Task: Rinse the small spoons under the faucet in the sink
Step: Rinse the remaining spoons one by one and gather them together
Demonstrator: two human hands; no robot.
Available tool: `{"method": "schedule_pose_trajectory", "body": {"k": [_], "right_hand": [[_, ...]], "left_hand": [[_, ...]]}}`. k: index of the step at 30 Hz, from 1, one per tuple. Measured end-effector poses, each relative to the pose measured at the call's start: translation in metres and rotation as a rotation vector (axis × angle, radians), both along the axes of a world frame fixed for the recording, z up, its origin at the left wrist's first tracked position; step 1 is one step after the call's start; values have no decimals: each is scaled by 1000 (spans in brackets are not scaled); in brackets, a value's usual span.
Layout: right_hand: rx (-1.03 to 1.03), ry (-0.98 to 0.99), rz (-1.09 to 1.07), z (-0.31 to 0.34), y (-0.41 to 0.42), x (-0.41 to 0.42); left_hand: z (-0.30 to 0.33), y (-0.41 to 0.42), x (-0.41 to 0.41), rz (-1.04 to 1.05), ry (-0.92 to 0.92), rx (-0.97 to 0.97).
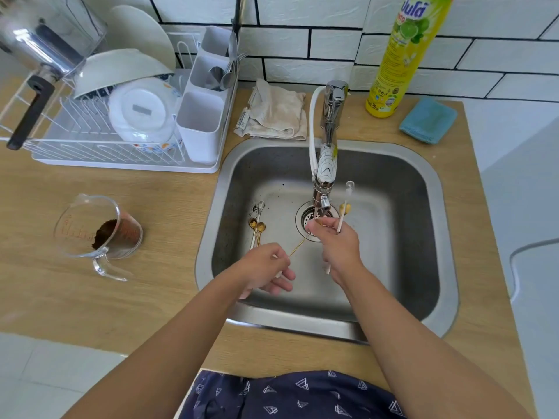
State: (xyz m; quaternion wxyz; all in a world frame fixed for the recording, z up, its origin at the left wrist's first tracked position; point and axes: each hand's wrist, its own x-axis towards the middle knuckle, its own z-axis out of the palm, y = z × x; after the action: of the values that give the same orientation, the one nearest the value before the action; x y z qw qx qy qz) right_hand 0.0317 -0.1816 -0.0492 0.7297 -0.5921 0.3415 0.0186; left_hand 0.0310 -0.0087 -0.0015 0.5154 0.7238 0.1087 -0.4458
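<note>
Left of centre, two gold spoons (257, 226) lay in the sink (393, 182), bowls pointing up-frame. My left hand (266, 272) pinched one end of a thin gold spoon (299, 244) slanting up-right to my right hand (335, 240), which also gripped white-handled spoons (343, 214) beneath the faucet (325, 176).

You are standing in a home kitchen. A stainless sink (326, 164) with a chrome faucet (331, 116) is set into a wood-look tabletop (121, 201), backed by white tiles (302, 40) with dark grout. To the left a white dish rack (115, 146) holds plates, bowls and cutlery; a yellow dish-soap bottle (402, 55), a blue sponge (428, 120) and a folded cloth (275, 111) sit behind the sink.
</note>
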Motion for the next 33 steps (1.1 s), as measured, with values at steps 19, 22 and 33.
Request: {"method": "schedule_pose_trajectory", "body": {"k": [19, 22, 33], "right_hand": [[275, -61, 160, 10, 0, 2], [193, 33, 59, 14, 4, 12], [393, -142, 188, 11, -26, 2]], "left_hand": [[-1, 14, 10, 136, 514, -380], [-3, 16, 4, 145, 410, -301], [-3, -4, 20, 230, 239, -343]]}}
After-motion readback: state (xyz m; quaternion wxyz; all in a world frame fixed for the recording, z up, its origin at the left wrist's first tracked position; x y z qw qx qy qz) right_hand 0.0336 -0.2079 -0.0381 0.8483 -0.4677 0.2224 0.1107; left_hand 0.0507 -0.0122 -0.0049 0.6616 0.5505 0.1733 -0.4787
